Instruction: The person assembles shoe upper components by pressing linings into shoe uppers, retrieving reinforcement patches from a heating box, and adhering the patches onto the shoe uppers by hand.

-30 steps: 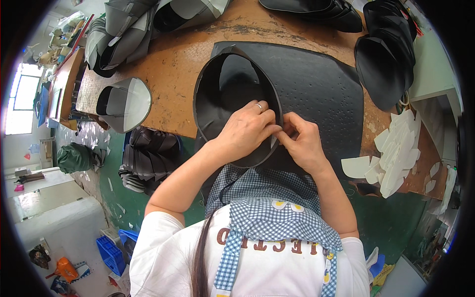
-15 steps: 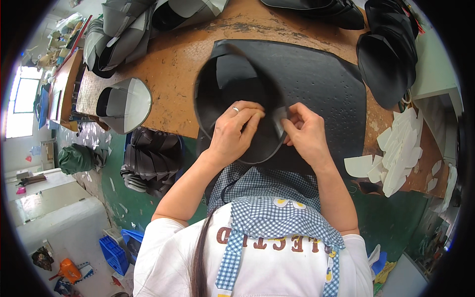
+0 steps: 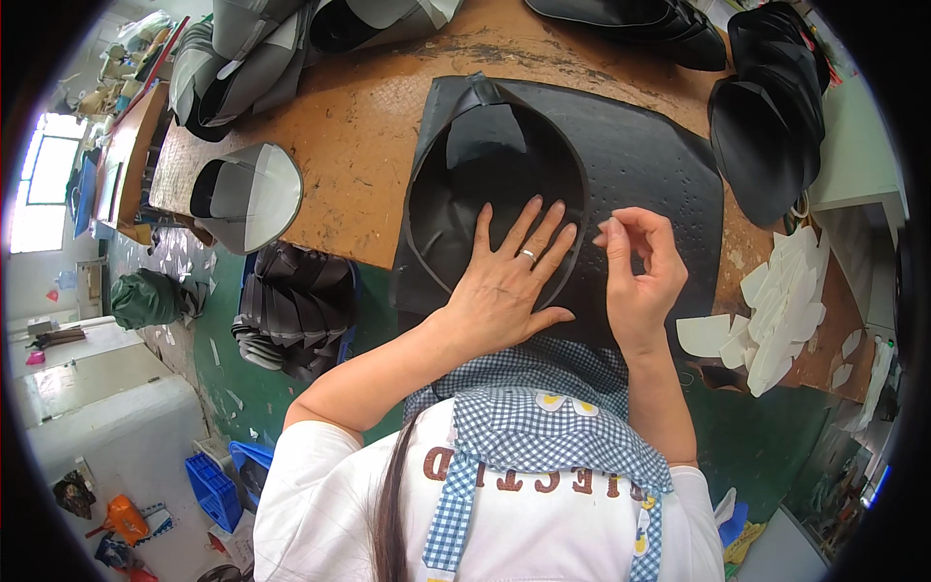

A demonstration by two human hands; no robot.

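Note:
A black leather-like piece (image 3: 451, 209), curved round into a wide loop like a shoe or boot upper, lies in front of me on a black pitted mat (image 3: 640, 145). A glossier patch shows near its far end. My left hand (image 3: 509, 281), wearing a ring, is spread flat over the near right part of the piece, with the fingers apart. Just right of the loop, my right hand (image 3: 645, 272) is raised over the mat, thumb and fingertips pinched together. Whatever may be between those fingertips is too small to make out.
White cut pieces (image 3: 781, 310) lie heaped at the right of the wooden table (image 3: 359, 165). Black uppers (image 3: 766, 136) stand at the far right, grey ones (image 3: 242, 78) at the far left. A single grey-and-white upper (image 3: 247, 194) sits left; a crate of dark pieces (image 3: 296, 306) stands below.
My left hand has opened from a pinch and now lies flat on the black piece. My right hand has drawn away to the right, off the piece's edge. The loop sits flatter.

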